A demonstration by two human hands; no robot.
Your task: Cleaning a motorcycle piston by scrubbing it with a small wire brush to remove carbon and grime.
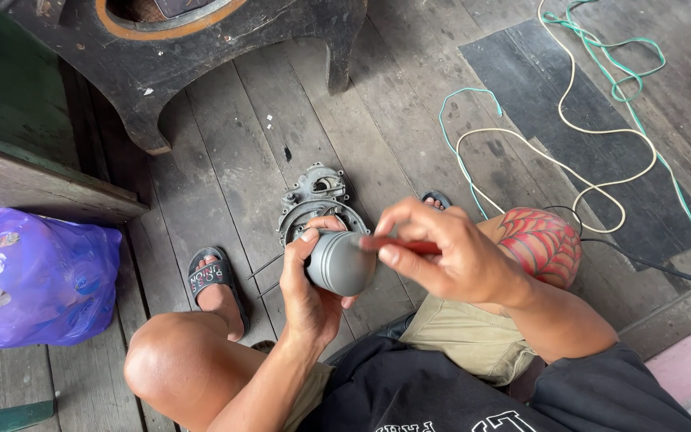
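Shorts and shirt: dark shirt (457, 400) and khaki shorts (465, 336) lay nearest the lens; the person sat low on the plank floor (225, 168), knees up.
Landmark: the grey metal cylinder (339, 262), a ribbed, piston-like part; all places below were taken from it.
Left hand: the left hand (307, 288) came up from below the cylinder and wrapped it; thumb (317, 232) lay across its near-top edge, the other fingers curled behind and under, pressed to the metal.
Right hand: the right hand (449, 252) sat just right of the cylinder, its fingers pinched together on a red-handled tool (405, 246).
Tool tip: it touched the cylinder's upper right edge; the tip itself was blurred, so its kind could not be told.
Progress (judged): the cylinder was off the housing and held in the air, being worked with the tool; whether it was cleaned or finished could not be told. Refitting looked not yet done.
Housing: a grey engine casing (313, 204) lay on the floor just behind the cylinder, partly hidden by it.
Sandalled foot: left of the cylinder, a black sandal (213, 276).
Plastic bag: well left, a purple bag (37, 276).
Cords: far right and behind, white cord (569, 120) and green cord (617, 56) looped loose.
Dark wooden cabinet (201, 64): farthest, behind the casing.
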